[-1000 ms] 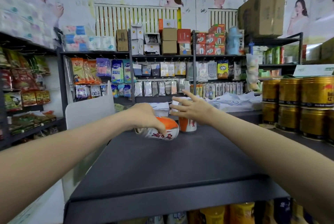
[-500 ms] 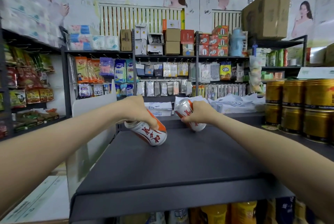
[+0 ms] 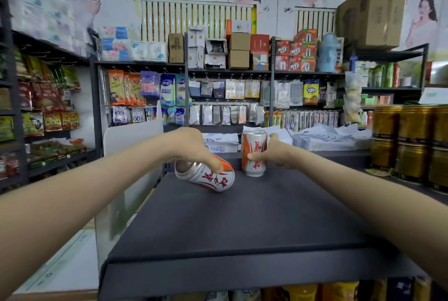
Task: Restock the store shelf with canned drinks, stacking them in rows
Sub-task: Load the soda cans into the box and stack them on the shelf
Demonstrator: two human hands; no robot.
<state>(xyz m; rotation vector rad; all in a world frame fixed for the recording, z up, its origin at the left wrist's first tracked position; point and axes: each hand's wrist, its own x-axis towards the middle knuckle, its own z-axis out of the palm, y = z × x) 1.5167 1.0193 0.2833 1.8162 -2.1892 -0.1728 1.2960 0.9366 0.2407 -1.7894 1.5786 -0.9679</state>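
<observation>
I'm gripping a tilted can (image 3: 206, 177) from above with my left hand (image 3: 191, 147), its lower edge touching the dark shelf (image 3: 242, 223). My right hand (image 3: 276, 152) is wrapping an upright can (image 3: 254, 152) standing at the shelf's back, gold cans (image 3: 412, 145) stacked to the right.

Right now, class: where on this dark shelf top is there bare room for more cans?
The shelf top is bare from its front edge back to both orange-and-white cans, between the forearms. The right edge is crowded with stacked gold cans.
</observation>
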